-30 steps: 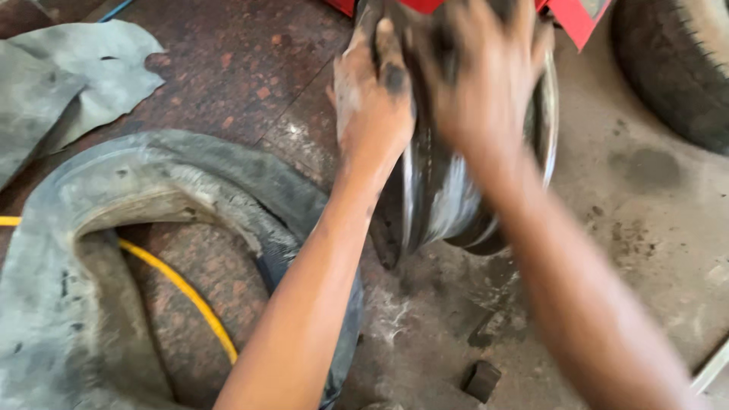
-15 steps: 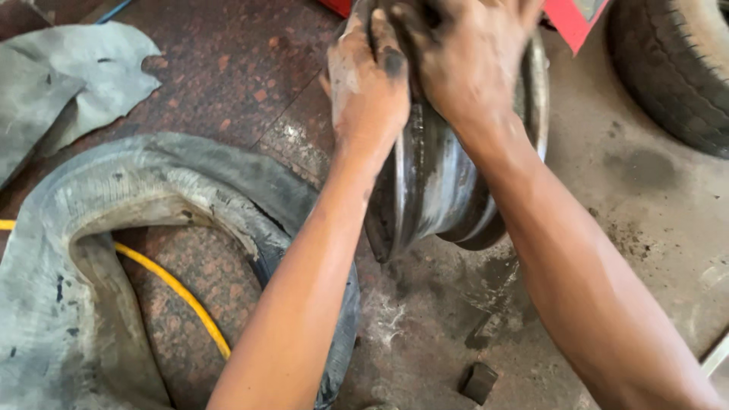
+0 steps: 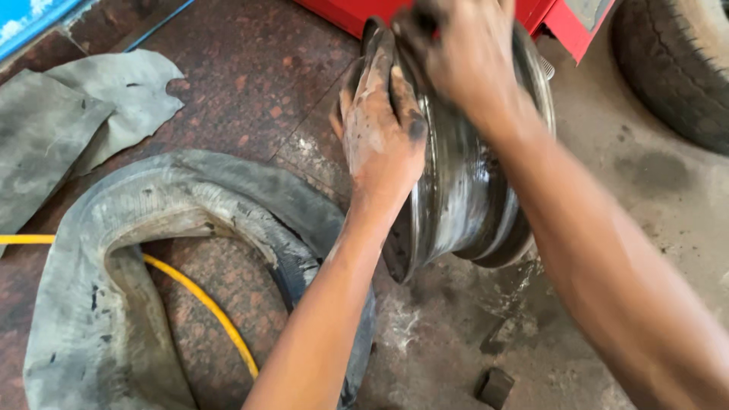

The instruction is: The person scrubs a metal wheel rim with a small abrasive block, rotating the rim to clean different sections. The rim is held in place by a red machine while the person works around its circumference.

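A bare steel wheel rim stands on edge on the stained floor, its shiny barrel facing me. My left hand, smeared with black grease, grips the rim's left flange near the top. My right hand is clamped over the top of the rim, fingers curled over the far side. A grey deflated inner tube lies looped on the floor to the left of my left forearm.
A yellow hose runs through the tube's loop. A grey rubber sheet lies at the far left. A tyre stands at the upper right beside a red machine base. A small dark block lies near the bottom.
The rim and both hands sit lower and more to the right in view. My right hand has shifted on top of the rim; both hands keep their hold.
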